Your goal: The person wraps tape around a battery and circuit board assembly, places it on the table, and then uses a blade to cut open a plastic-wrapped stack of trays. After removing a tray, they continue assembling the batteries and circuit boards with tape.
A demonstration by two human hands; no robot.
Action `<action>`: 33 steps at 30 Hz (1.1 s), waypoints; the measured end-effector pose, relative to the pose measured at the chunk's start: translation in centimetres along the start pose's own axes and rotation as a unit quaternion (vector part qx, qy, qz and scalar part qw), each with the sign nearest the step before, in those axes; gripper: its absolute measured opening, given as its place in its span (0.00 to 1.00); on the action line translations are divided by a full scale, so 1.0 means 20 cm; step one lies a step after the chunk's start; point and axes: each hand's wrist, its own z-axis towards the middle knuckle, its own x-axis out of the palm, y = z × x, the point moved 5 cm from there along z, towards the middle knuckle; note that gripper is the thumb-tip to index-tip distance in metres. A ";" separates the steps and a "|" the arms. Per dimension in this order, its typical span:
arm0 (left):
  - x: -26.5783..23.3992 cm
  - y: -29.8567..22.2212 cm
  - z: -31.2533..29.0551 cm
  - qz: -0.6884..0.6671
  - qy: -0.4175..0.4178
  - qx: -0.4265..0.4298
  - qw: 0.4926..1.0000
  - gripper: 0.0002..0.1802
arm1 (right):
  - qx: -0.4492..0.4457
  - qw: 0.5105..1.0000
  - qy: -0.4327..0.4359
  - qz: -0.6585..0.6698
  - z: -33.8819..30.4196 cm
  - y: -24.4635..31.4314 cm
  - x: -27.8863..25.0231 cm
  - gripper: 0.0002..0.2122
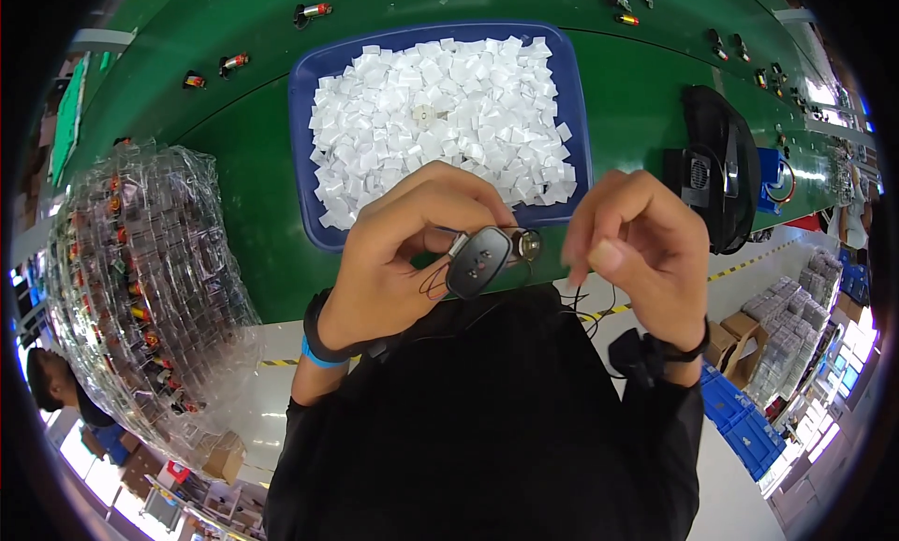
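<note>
The person's left hand [401, 234] is grasping a black oval device with a smooth dark face and small metallic dots [479, 263], its thumb and fingers pinching the piece around its edge. The device is tilting in front of the dark-clothed torso, near the front edge of a deep-blue rectangular plastic tray [302, 167]. A small round metallic piece [530, 245] is showing just beside the device's right side. The right hand [646, 246] is hovering to the right of both, its fingers curling toward the thumb; the fingertips are blurring, so I cannot tell whether they are pinching anything. Thin black wires [582, 314] are hanging just below that hand. The tray is holding a heap of white square pieces [440, 87] and is resting on a glossy green tabletop [623, 92]. A bulky stack of clear plastic packaging [154, 260] is standing at the left.
</note>
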 end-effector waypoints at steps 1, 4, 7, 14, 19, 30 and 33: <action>0.00 -0.01 0.01 0.000 0.002 0.000 1.000 0.10 | 0.000 1.000 -0.002 0.000 0.01 0.03 -0.01 0.12; 0.01 -0.05 0.02 0.095 0.030 0.023 0.995 0.11 | 0.025 0.998 0.043 -0.047 0.05 0.08 0.01 0.09; 0.02 -0.07 0.02 0.163 0.030 0.069 0.984 0.13 | 0.013 0.994 0.072 -0.087 0.06 0.10 0.01 0.09; 0.05 -0.08 0.00 0.187 0.012 0.123 0.974 0.17 | -0.005 0.989 0.098 -0.107 0.06 0.07 0.02 0.09; 0.06 -0.11 0.01 0.216 0.025 0.117 0.969 0.13 | -0.036 0.986 0.113 -0.119 0.06 0.07 0.02 0.08; 0.11 -0.19 -0.01 0.311 0.050 0.116 0.942 0.13 | -0.042 0.981 0.100 -0.162 0.05 0.08 0.03 0.08; 0.11 -0.20 0.00 0.325 0.052 0.116 0.937 0.14 | -0.031 0.985 0.084 -0.149 0.05 0.07 0.02 0.08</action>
